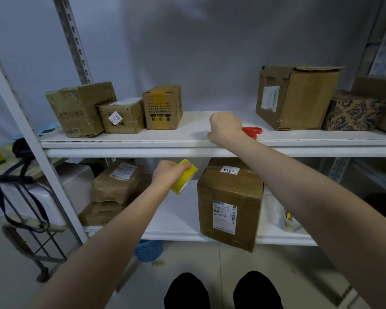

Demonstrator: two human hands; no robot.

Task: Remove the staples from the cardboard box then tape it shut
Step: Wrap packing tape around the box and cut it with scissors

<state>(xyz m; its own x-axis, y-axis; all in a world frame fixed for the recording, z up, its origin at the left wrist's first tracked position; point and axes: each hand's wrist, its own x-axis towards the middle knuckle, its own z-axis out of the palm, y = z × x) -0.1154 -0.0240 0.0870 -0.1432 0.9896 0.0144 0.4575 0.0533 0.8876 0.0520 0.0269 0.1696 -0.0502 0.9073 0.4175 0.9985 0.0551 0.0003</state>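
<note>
My left hand [168, 173] grips a yellow roll of tape [185, 177] in front of the lower shelf, just left of a tall cardboard box [230, 204] labelled 1314. My right hand [225, 128] is curled on the upper shelf [187, 143], right at a red-handled tool that looks like scissors [253, 131]. Only the red loops show past the hand, and whether the fingers hold them is hidden.
On the upper shelf stand three small cardboard boxes [123, 114] at left, a large one [295, 97] and a patterned box [352, 112] at right. Stacked parcels [115, 186] sit on the lower shelf. A folding cart [27, 208] stands left; a blue basket [148, 250] is below.
</note>
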